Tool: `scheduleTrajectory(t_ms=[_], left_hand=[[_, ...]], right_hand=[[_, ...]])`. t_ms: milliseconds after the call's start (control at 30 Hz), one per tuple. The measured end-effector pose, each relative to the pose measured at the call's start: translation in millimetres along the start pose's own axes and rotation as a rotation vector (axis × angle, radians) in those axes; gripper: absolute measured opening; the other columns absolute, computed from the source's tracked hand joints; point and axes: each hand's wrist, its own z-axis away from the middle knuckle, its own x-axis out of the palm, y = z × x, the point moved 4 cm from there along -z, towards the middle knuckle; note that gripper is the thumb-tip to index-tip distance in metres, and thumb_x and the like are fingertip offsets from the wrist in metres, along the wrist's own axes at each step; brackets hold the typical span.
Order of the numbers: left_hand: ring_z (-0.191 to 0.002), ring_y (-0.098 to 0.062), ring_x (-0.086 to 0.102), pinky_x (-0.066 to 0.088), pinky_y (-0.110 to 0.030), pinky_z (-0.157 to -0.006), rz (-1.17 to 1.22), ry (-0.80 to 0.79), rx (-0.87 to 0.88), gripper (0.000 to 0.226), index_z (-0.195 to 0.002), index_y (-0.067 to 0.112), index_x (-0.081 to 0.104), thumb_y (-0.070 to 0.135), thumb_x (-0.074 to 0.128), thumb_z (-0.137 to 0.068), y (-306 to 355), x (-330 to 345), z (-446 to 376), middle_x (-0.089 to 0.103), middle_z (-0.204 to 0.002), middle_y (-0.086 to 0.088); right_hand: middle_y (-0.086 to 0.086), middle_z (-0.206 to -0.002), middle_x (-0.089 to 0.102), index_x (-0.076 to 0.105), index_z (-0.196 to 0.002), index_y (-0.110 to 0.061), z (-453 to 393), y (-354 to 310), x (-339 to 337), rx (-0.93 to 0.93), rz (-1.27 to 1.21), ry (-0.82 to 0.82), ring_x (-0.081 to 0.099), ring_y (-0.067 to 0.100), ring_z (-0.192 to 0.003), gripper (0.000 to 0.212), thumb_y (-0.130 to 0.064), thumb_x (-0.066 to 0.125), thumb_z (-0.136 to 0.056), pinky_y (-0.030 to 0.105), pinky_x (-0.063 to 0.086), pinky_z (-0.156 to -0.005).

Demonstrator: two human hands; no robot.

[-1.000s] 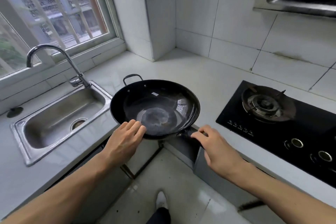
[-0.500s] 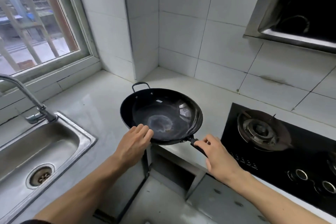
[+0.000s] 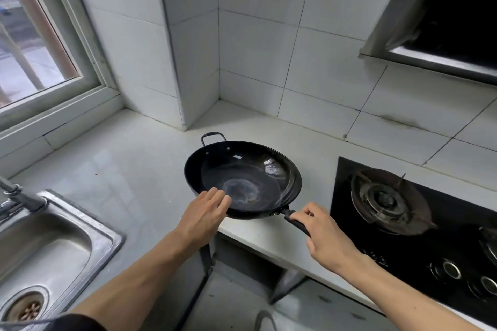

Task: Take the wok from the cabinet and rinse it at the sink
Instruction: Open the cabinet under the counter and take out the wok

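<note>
A black wok point(image 3: 250, 172) rests on the white counter point(image 3: 129, 169) near its front edge, between the sink point(image 3: 88, 236) and the stove. It has a small loop handle at the far side and a long black handle point(image 3: 291, 219) pointing toward me. My left hand point(image 3: 204, 212) lies over the wok's near rim, fingers together on the inside; the thumb is hidden. My right hand point(image 3: 322, 234) curls around the long handle. The wok's inside is bare, with a pale ring in the middle.
The steel sink with its drain is at the lower left, and the faucet base point(image 3: 16, 196) shows at the left edge. A black gas stove point(image 3: 390, 201) lies to the right under a range hood point(image 3: 443, 21). An open cabinet gap point(image 3: 242, 258) is below the counter.
The wok has gone from beside the sink to further right on the counter, near the stove. Both hands stay on it. My view has turned right, so the sink now sits at the left edge.
</note>
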Motion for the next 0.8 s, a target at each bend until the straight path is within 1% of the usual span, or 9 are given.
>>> scheduleTrajectory(t_ms=[167,300,467,600,700,800], left_hand=[[-0.07,-0.02,0.05,0.046,-0.032,-0.06,-0.003,-0.052,-0.036,0.026,-0.083,0.014,0.057,0.007,0.078,-0.07,-6,13,-13,0.054,-0.079,0.001],[-0.068,-0.019,0.046,0.044,-0.031,-0.058,-0.021,-0.072,-0.056,0.035,-0.082,0.015,0.054,0.003,0.081,-0.064,-12,26,-25,0.05,-0.078,0.002],[-0.069,-0.018,0.042,0.038,-0.029,-0.057,-0.051,-0.114,-0.093,0.04,-0.083,0.017,0.049,0.005,0.082,-0.064,-16,48,-42,0.047,-0.078,0.003],[-0.066,-0.017,0.037,0.028,-0.028,-0.058,-0.064,-0.174,-0.139,0.049,-0.082,0.018,0.044,0.001,0.083,-0.058,-12,69,-47,0.044,-0.075,0.003],[-0.065,-0.018,0.039,0.029,-0.028,-0.057,-0.058,-0.219,-0.173,0.052,-0.082,0.017,0.044,0.001,0.084,-0.054,-6,83,-48,0.045,-0.075,0.002],[-0.067,-0.019,0.037,0.03,-0.03,-0.057,-0.059,-0.216,-0.181,0.048,-0.085,0.017,0.046,-0.002,0.079,-0.057,1,92,-51,0.045,-0.076,0.002]], right_hand=[[-0.01,-0.108,0.035,0.048,-0.13,-0.028,-16,12,6,-0.013,-0.012,-0.021,0.038,0.012,-0.107,0.063,0.011,0.049,-0.081,0.032,0.05,-0.086],[-0.009,-0.108,0.035,0.048,-0.131,-0.026,-32,24,10,-0.021,-0.012,-0.019,0.038,0.013,-0.106,0.063,0.012,0.048,-0.081,0.031,0.05,-0.086],[-0.006,-0.112,0.036,0.046,-0.133,-0.023,-51,40,20,-0.044,0.019,-0.02,0.038,0.015,-0.106,0.064,0.013,0.047,-0.081,0.031,0.051,-0.079],[-0.005,-0.114,0.043,0.047,-0.134,-0.022,-68,52,29,-0.057,0.094,-0.002,0.042,0.02,-0.105,0.065,0.012,0.049,-0.078,0.033,0.049,-0.07],[-0.005,-0.116,0.045,0.047,-0.133,-0.023,-74,65,36,-0.052,0.13,-0.006,0.044,0.021,-0.104,0.07,0.012,0.054,-0.074,0.03,0.045,-0.066],[-0.006,-0.116,0.046,0.048,-0.132,-0.024,-76,80,42,-0.027,0.127,-0.002,0.045,0.02,-0.104,0.073,0.014,0.057,-0.07,0.027,0.041,-0.063]])
